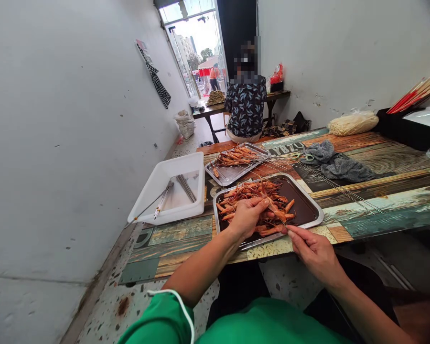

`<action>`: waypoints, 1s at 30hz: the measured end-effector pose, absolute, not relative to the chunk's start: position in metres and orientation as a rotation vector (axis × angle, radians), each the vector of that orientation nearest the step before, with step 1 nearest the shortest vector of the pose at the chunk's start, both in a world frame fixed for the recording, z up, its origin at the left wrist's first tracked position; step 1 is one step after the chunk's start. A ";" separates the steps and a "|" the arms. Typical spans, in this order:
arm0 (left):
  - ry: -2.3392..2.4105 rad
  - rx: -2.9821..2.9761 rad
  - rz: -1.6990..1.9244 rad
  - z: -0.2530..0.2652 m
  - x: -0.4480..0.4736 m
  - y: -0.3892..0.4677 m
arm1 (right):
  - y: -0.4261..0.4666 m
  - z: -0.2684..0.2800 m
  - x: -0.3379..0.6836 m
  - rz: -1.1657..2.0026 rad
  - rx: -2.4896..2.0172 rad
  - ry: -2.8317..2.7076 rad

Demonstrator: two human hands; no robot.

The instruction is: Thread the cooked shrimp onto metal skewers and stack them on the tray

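Note:
My left hand (249, 216) is closed on a reddish-brown piece of meat (277, 210) above the near metal tray (310, 210). My right hand (313, 248) is at the tray's front edge, its thumb and fingers pinched on what looks like a thin skewer (285, 225) meeting the meat's lower end. Much of the skewer is hidden. More glossy strips of meat (236, 197) are heaped in this tray, with dark liquid around them. Just behind, a second metal tray (232, 174) carries similar pieces, with thin skewers sticking out to the right.
On the left stands a white plastic tub (154, 177) with several metal skewers. Loose skewers (347, 191) and a grey cloth (344, 165) lie at right. Behind are a bag of sticks (353, 123) and a black box (394, 129). A seated person (246, 107) is beyond the table (186, 234).

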State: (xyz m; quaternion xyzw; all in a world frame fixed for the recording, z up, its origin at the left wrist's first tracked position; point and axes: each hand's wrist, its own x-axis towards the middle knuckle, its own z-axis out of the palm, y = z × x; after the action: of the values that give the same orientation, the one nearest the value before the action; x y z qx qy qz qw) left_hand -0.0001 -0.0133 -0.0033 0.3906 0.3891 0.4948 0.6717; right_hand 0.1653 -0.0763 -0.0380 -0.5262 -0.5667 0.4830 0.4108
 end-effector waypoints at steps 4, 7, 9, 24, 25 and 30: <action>0.883 0.872 1.117 -0.002 0.001 -0.014 | -0.073 -0.038 0.163 1.215 -1.282 -1.421; 0.885 0.876 1.128 -0.003 0.002 -0.014 | -0.070 -0.038 0.159 1.248 -1.266 -1.419; 0.885 0.877 1.140 -0.004 0.003 -0.013 | -0.068 -0.037 0.158 1.250 -1.267 -1.458; 0.870 0.935 1.329 -0.002 -0.001 -0.008 | -0.086 -0.036 0.183 1.415 -1.253 -1.161; 0.873 0.941 1.339 -0.002 -0.002 -0.008 | -0.085 -0.035 0.183 1.535 -1.207 -1.077; 0.892 0.940 1.288 -0.003 -0.003 -0.007 | -0.083 -0.031 0.185 1.779 -1.056 -0.926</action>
State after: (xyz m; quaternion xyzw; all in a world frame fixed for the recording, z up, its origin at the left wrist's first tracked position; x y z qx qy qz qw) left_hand -0.0035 -0.0074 -0.0031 0.4072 0.3865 0.5580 0.6111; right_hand 0.1854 -0.0835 -0.0314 -0.4219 -0.3700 0.7110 0.4237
